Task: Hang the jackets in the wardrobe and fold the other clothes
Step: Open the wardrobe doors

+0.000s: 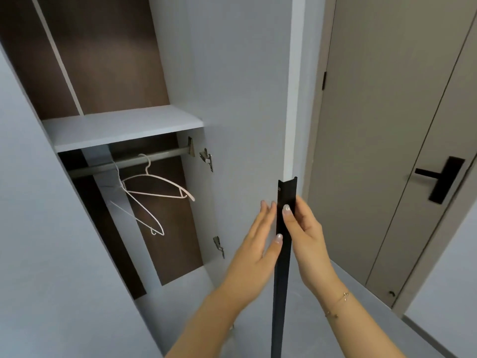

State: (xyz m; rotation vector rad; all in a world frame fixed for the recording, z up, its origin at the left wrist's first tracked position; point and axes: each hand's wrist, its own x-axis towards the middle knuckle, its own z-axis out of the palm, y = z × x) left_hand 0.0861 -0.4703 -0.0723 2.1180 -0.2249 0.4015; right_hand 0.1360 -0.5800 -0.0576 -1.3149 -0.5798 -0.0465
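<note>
Wardrobe (124, 127) stands open, hangers (154, 187) up and left of both hands: right hand (304, 233) pinches the upright door handle (285, 223), left hand (254, 244) spread, nearer.

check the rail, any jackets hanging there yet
No, the rail carries only two bare white hangers, and no jacket shows anywhere in the open wardrobe.

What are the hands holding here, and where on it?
The right hand pinches the black handle strip on the open wardrobe door's edge, near its top. The left hand lies flat against the door, gripping nothing.
</note>
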